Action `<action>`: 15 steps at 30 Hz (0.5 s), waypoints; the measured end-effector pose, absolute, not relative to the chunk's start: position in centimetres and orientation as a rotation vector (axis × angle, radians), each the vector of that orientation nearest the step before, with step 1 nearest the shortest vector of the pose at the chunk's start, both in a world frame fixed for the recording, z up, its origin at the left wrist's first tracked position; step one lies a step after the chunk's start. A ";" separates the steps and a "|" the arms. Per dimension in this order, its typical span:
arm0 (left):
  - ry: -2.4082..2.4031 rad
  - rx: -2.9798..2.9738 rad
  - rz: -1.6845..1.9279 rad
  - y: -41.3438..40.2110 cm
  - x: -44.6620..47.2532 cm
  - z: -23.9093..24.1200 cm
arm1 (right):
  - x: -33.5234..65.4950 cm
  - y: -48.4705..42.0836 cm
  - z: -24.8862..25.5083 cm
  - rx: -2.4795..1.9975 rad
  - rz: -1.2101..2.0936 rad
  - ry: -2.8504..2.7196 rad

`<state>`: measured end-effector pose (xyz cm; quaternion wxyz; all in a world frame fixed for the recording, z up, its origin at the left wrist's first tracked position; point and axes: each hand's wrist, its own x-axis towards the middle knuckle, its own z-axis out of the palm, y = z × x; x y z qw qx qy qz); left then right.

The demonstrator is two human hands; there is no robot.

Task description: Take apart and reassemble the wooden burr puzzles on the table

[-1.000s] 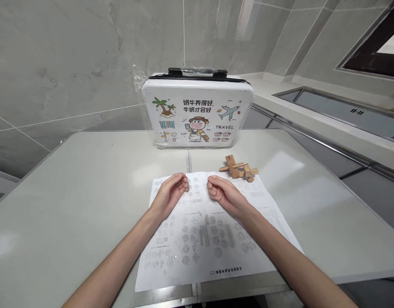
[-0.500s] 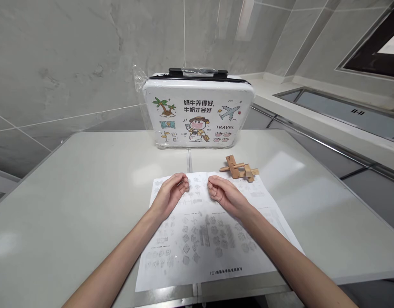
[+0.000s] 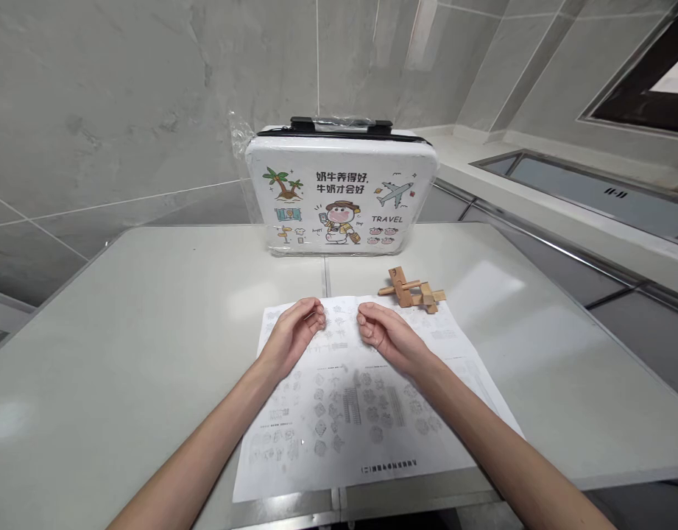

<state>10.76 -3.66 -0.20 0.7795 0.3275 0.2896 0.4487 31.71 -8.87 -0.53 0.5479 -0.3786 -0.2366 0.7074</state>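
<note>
My left hand rests on the upper left part of a printed sheet, its fingers curled inward and pressed together, nothing in them. Facing it across a narrow gap is my right hand, also loosely closed and holding nothing. Just beyond the right hand, several interlocking wooden puzzle pieces lie in a small pile at the sheet's far right edge, touched by neither hand. Small diagrams and upside-down print cover the paper, and my right forearm hides some of it.
A white case with cartoon prints, a black handle and clear plastic wrap stands upright at the back of the pale folding table. A tiled wall rises behind it. On the right is a counter with cabinets below.
</note>
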 end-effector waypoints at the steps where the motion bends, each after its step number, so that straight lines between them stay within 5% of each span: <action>1: 0.627 0.707 0.970 -3.7 10.8 -0.2 | 31.7 -8.9 -0.5 -0.898 1.676 -0.562; 15: 0.633 0.704 0.967 -3.7 10.7 -0.1 | 31.7 -8.8 -0.4 -0.897 1.673 -0.561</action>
